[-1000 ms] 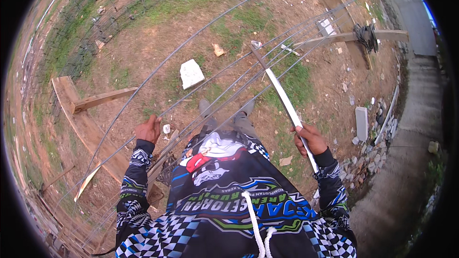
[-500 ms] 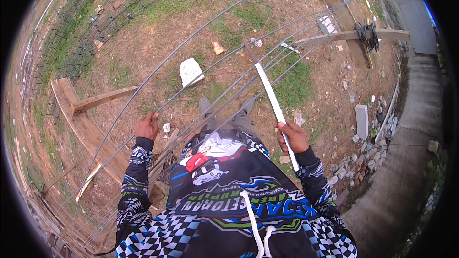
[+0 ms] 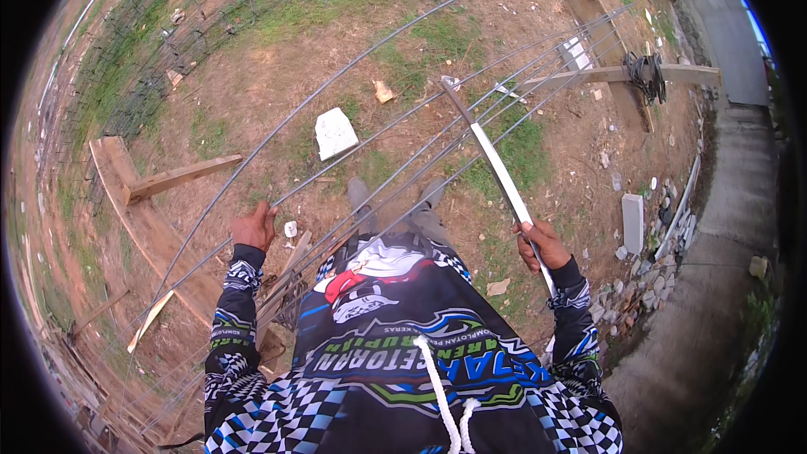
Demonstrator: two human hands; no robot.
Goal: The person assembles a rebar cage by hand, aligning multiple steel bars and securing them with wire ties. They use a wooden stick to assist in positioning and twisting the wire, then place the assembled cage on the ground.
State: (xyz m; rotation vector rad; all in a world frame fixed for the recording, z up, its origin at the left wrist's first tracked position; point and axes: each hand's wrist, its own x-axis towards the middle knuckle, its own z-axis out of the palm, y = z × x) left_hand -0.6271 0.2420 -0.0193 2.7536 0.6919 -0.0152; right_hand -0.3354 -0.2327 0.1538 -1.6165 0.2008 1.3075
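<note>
Most of the frame is bare brown dirt ground (image 3: 277, 76) with patches of green grass. Across the middle, from lower left to upper right, run several long thin grey steel rods (image 3: 370, 139), lying side by side and resting on a wooden plank stand (image 3: 622, 76) at the upper right. A coil of dark wire (image 3: 646, 76) hangs on that stand. At the left lies a frame of pale wooden planks (image 3: 143, 193). A flat white stone (image 3: 334, 132) sits on the dirt near the middle.

The person stands at the lower middle of the frame, beside the rods. The right hand (image 3: 540, 244), at the right of the middle, is closed around a long bar with a white middle and a metal end (image 3: 496, 166). The bar's far tip points up toward the rods at the upper middle. The left hand (image 3: 255, 227), at the left of the middle, is curled over one grey rod and grips it.

It looks like the person is working on one rod with the bar while steadying it. The next move likely needs the bar's tip set well on the rod and the left hand holding firm.
</note>
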